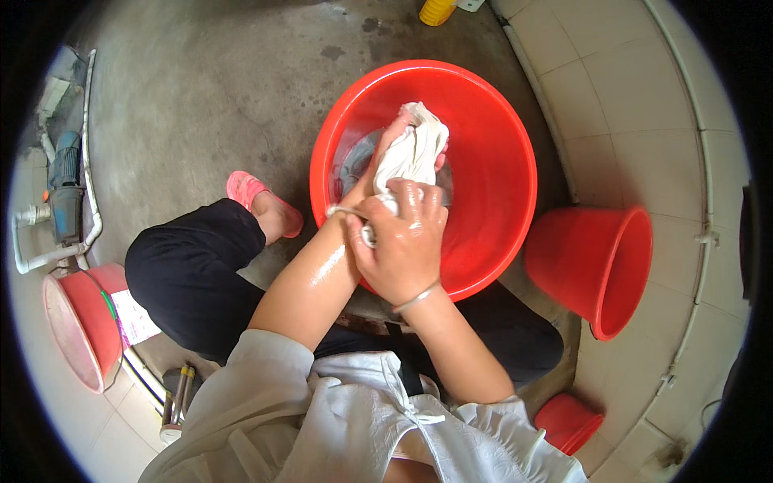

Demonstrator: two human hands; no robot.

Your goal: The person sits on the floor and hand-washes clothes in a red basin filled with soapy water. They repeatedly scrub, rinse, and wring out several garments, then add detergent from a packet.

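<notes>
A wet white cloth point(412, 154), bunched lengthwise, is held between my two hands over a large red plastic tub point(492, 181). My left hand point(391, 134) reaches farther in and lies mostly beneath the cloth, with its fingertips curling up on the far right side. Nearer to me, my right hand point(403, 232) is closed over the lower end, and a bit of white fabric shows by its thumb. Both forearms glisten with water. Grey water point(357, 163) is partly visible at the tub's bottom, with something indistinct in it.
A red bucket point(574, 265) lies tipped beside the tiled wall point(640, 90); a smaller red container point(569, 422) is behind it. To the left are a pump point(66, 187), white pipes point(90, 151) and a pinkish bucket point(75, 326). A yellow container point(436, 11) stands ahead on the stained concrete floor point(199, 108).
</notes>
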